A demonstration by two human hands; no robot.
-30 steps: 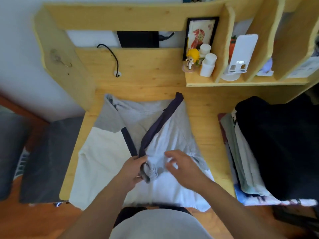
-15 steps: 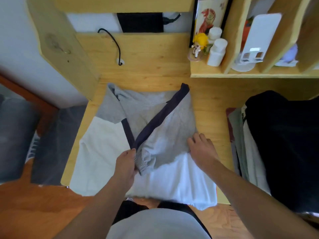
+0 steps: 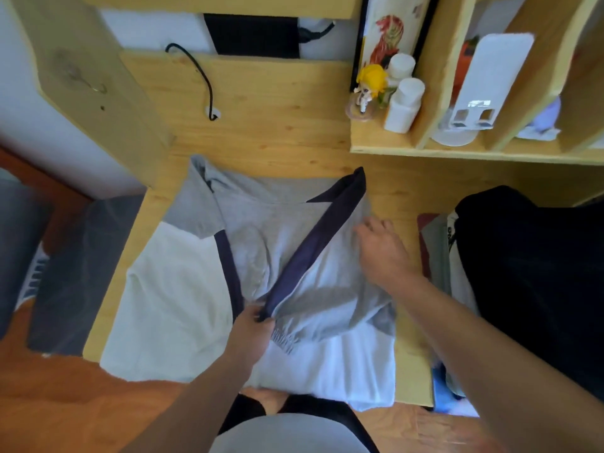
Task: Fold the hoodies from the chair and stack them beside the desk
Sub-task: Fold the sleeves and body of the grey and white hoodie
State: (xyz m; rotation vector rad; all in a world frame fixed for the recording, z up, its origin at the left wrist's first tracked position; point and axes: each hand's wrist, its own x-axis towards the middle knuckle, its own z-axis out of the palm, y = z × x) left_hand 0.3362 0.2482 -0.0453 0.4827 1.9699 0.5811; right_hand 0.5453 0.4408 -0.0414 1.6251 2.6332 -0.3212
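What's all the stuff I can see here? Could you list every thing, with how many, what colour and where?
hoodie: 1, grey, white and navy, spread on the desk
desk: 1, pale wood, under the hoodie
cable: 1, black, at the back of the desk
picture: 1, black frame, on the shelf
figurine: 1, yellow-haired, before the picture
bottles: 2, white, beside the figurine
stand: 1, white, in the next shelf slot
clothes pile: 1, black on top, right of the hoodie
left hand: pinches the navy sleeve stripe near its cuff
right hand: flat on the hoodie's right side
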